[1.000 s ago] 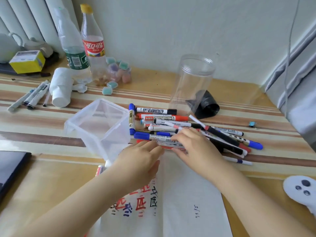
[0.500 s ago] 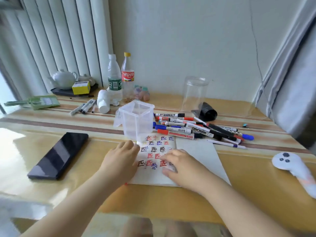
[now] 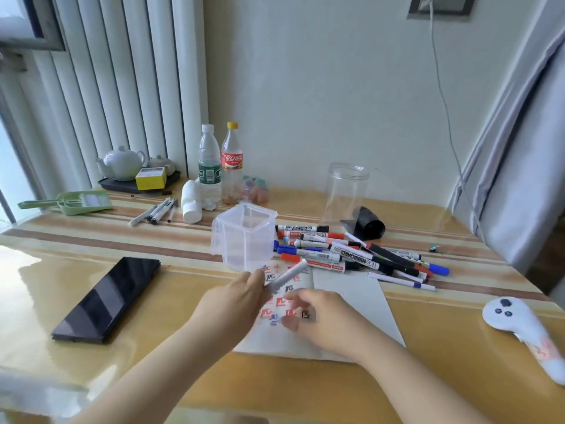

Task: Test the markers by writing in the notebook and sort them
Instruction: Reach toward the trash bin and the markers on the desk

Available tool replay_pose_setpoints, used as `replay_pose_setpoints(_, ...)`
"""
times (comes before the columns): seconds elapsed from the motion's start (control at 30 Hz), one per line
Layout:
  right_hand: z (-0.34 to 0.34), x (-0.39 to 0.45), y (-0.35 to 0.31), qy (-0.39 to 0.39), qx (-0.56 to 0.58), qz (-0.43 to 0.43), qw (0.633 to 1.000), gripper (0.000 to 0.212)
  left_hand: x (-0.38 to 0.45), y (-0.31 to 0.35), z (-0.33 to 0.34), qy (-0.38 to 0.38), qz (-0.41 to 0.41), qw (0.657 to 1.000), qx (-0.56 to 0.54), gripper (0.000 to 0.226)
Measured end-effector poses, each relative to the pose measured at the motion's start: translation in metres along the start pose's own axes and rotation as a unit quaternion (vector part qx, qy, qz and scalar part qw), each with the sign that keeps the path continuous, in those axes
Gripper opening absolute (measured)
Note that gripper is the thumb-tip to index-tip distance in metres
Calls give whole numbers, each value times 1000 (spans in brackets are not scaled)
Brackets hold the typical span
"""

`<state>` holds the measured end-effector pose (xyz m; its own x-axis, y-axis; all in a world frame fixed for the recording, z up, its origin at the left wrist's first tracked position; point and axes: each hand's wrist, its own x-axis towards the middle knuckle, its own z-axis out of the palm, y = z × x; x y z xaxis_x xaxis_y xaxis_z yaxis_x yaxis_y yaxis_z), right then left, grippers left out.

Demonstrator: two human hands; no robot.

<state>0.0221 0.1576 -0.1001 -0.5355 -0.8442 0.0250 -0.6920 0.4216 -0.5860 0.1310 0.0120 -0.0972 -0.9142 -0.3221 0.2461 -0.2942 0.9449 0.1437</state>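
Far left on the table [image 3: 428,377]: green dustpan [image 3: 82,202], then a teapot [image 3: 122,162] on a dark tray w/ a yellow box [image 3: 150,178] in front of it. Black phone [image 3: 107,299] lies flat, face up, nearer the front edge. Behind it, a small group of pens [image 3: 154,212] lies apart from the main pile, beside a white bottle [image 3: 191,201] on its side. Two upright drink bottles back there: clear w/ green label [image 3: 209,165] and one w/ red label, yellow cap [image 3: 232,162].

Centre: clear square tub [image 3: 244,237] stands tilted at the far edge of the notebook [image 3: 360,304], which is open flat; its left page carries rows of red, blue & black test characters. Left hand [image 3: 232,304] is over the left page, fingers curled round a white marker [image 3: 286,278], held up off the paper and angled toward the tub; looks like a red cap end but it's blurred. Right hand [image 3: 324,316] hovers over the written page just beside the left, fingers loosely curled, nothing in it; motion blur, so can't tell if it touches the paper.

Right of the tub: marker pile [image 3: 351,255], red/blue/black caps, lying criss-cross, touching the notebook's far edge. Behind the pile a clear round jar [image 3: 347,191] upright, w/ a black roll [image 3: 367,223] just beside it. Far right, near the front: white controller [image 3: 519,325] lying on the table
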Motion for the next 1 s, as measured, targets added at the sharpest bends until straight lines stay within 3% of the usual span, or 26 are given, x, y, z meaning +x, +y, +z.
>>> replay_pose_setpoints(0.07, -8, 3, -1, -21, 153, 11, 988, 43, 11, 10, -1, -2, 70, 993, -99, 23)
replay_pose_setpoints(0.13, -20, 2, 0, 5, 318, 33, 947, 48, 24, 22, 2, -26, 133, 963, -233, 20)
replay_pose_setpoints(0.2, -33, 1, 5, 71, 349, 134, 925, 50, 36, 33, 7, -35, 142, 953, -263, 14)
replay_pose_setpoints(0.27, -41, -7, 14, 88, 239, 221, 941, 57, 49, 38, 16, -37, 119, 966, -228, 12)
replay_pose_setpoints(0.37, -51, -20, 28, 111, 94, 197, 969, 59, 66, 38, 28, -57, 93, 979, -173, 15)
replay_pose_setpoints(0.43, -56, -24, 37, 180, -78, 100, 976, 43, 75, 39, 30, -76, 97, 981, -151, 21)
replay_pose_setpoints(0.47, -56, -20, 45, 211, -223, 10, 952, 31, 79, 40, 32, -83, 110, 980, -144, 23)
replay_pose_setpoints(0.5, -56, -14, 49, 227, -313, -62, 920, 29, 82, 42, 32, -87, 126, 977, -145, 23)
replay_pose_setpoints(0.53, -51, -8, 51, 219, -355, -108, 902, 44, 84, 44, 33, -90, 140, 973, -157, 22)
replay_pose_setpoints(0.6, -35, 10, 62, 213, -399, -160, 877, 78, 88, 47, 35, -93, 159, 963, -197, 21)
replay_pose_setpoints(0.67, -27, 24, 65, 212, -416, -164, 869, 87, 91, 46, 38, -98, 171, 957, -211, 23)
replay_pose_setpoints(0.83, -21, 29, 77, 185, -475, -213, 834, 66, 87, 36, 41, -158, 166, 954, -192, 32)
replay_pose_setpoints(0.93, -23, 27, 75, 159, -463, -207, 847, 44, 86, 35, 40, -192, 166, 951, -174, 34)
replay_pose_setpoints(1.0, -26, 25, 73, 141, -440, -185, 868, 49, 85, 34, 40, -199, 162, 955, -151, 35)
